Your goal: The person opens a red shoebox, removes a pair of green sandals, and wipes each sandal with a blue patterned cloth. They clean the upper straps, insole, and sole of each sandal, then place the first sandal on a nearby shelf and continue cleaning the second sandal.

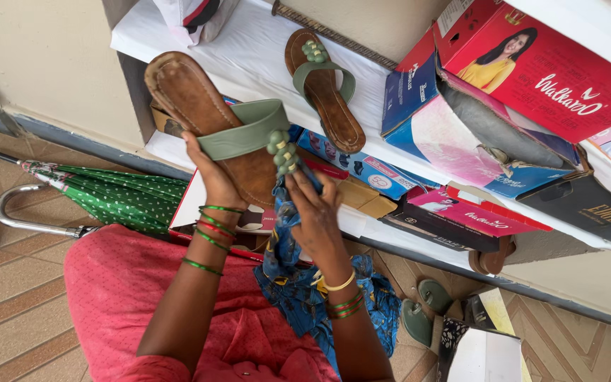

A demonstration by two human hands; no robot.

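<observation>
My left hand (213,177) grips a brown sandal (199,106) with a green strap and green beads, holding it up by its side. My right hand (316,212) holds a blue patterned cloth (284,233) bunched against the sandal's lower edge near the beads. The cloth hangs down over my lap, which is covered in pink fabric. Both wrists wear green and red bangles. A matching sandal (323,88) lies on the white shelf (249,56) just beyond.
Red, blue and pink shoe boxes (532,64) are stacked on the shelf at right, more boxes below it. A green folded umbrella (107,194) with a metal handle lies on the tiled floor at left. Green sandals (426,304) sit on the floor at right.
</observation>
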